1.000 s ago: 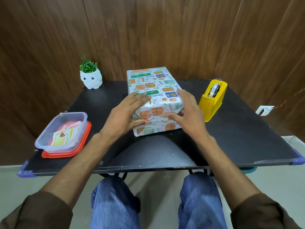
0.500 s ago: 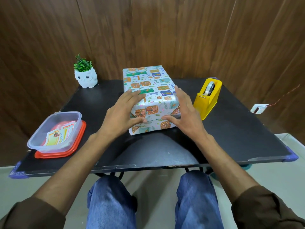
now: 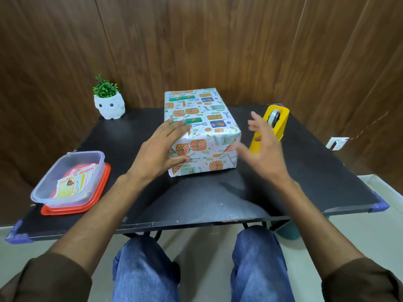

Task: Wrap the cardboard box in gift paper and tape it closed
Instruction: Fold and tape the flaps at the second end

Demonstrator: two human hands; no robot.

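The box, fully covered in white gift paper with orange, green and blue prints, lies on the black table, its folded near end facing me. My left hand rests on the box's near left corner, fingers straight on top and thumb against the near end. My right hand hovers open and motion-blurred just right of the box, clear of it, in front of the yellow tape dispenser.
A clear plastic tub of paper stickers sits on a red lid at the near left. A white owl pot with a green plant stands at the back left. Wooden wall panels rise behind the table.
My right hand has lifted off the box's near right corner and moved right toward the tape dispenser. My left hand stays on the box.
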